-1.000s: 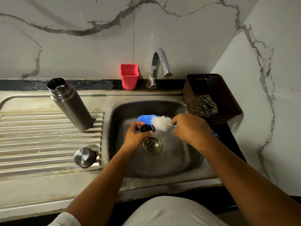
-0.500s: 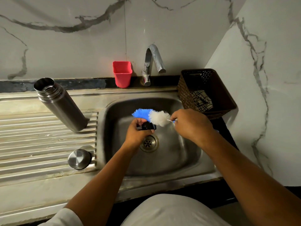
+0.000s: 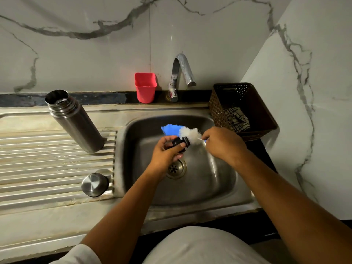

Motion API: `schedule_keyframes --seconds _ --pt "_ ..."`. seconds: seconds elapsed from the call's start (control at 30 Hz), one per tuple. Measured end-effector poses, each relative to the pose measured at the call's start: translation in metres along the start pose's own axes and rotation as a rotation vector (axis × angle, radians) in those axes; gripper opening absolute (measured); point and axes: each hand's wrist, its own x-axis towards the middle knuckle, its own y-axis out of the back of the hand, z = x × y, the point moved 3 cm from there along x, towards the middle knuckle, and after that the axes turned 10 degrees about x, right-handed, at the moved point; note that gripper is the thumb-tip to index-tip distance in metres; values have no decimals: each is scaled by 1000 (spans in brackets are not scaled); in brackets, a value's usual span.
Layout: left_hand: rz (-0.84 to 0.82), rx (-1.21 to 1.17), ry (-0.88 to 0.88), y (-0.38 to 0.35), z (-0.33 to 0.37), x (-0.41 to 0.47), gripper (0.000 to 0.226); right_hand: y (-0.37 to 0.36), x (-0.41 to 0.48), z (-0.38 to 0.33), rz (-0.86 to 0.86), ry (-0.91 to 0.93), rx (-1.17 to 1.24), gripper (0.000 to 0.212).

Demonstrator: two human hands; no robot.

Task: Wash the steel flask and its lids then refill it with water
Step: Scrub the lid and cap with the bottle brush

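The steel flask (image 3: pixel 75 121) stands open-mouthed on the ridged draining board, left of the sink basin (image 3: pixel 200 185). A round steel lid (image 3: pixel 94 184) lies on the board near the basin's left edge. Over the basin my left hand (image 3: pixel 167 153) grips a small black inner lid (image 3: pixel 180 142). My right hand (image 3: pixel 224 144) holds the handle of a bottle brush (image 3: pixel 181 131) with blue and white bristles. The white bristles touch the black lid.
A curved tap (image 3: pixel 181 73) stands behind the basin with no water visibly running. A red plastic cup (image 3: pixel 145 87) sits to its left. A dark woven basket (image 3: pixel 242 109) with a checked cloth stands at the right, against the marble side wall.
The black lid has turned in my left hand and shows more of its side. The brush has stayed against it over the basin. The camera view has shifted a little.
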Motion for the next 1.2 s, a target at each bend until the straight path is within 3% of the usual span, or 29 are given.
schedule_keyframes --seconds 0.17,0.33,0.47,0.53,0.6,0.73,0.93,1.1,1.2 --pt "66 -272 93 32 4 6 25 13 -14 18 -4 -16 260 28" --pt "-79 -316 143 4 -1 -5 30 -14 -9 5 -54 -15 315 30" --pt "41 -426 155 31 3 -2 25 -4 -11 22 -62 -52 441 26" --pt "72 -380 167 39 3 0 28 -8 -16 21 -77 -34 440 25" --pt "1 -268 193 25 4 -2 41 -13 -16 14 -69 -13 399 27" --pt "-63 -241 186 13 6 -6 30 -14 -8 10 -78 -48 400 28" --pt "6 -285 184 34 8 -8 39 -12 -10 26 -84 -85 493 24" --pt "-63 -265 203 18 7 -14 22 -11 -10 16 -126 -55 449 25" --pt "-33 -216 198 21 5 -10 32 -10 -7 19 -108 -47 453 25"
